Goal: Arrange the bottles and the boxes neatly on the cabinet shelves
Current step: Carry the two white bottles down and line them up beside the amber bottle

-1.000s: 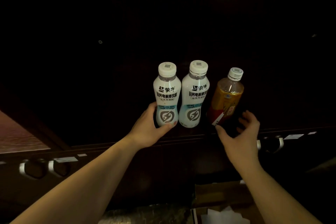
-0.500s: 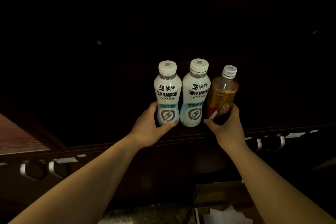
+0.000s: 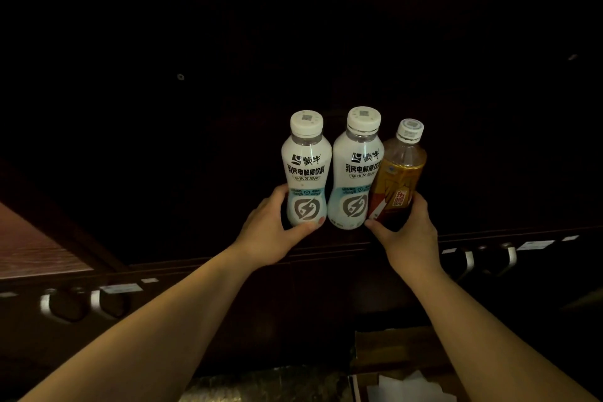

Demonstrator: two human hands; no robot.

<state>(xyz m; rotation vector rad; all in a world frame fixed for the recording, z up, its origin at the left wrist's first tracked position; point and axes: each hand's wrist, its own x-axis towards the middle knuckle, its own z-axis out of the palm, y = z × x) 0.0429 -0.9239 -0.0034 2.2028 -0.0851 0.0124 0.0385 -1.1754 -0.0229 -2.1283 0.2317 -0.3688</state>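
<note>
1. The left white bottle (image 3: 306,170) stands upright on the dark cabinet shelf (image 3: 326,246), white cap on, with black lettering and a grey lightning emblem on pale blue.
2. The second white bottle (image 3: 356,170) looks identical and stands upright just beside it.
3. The amber bottle (image 3: 398,173), white-capped with a gold and red label, leans slightly left, touching the second white bottle.
</note>
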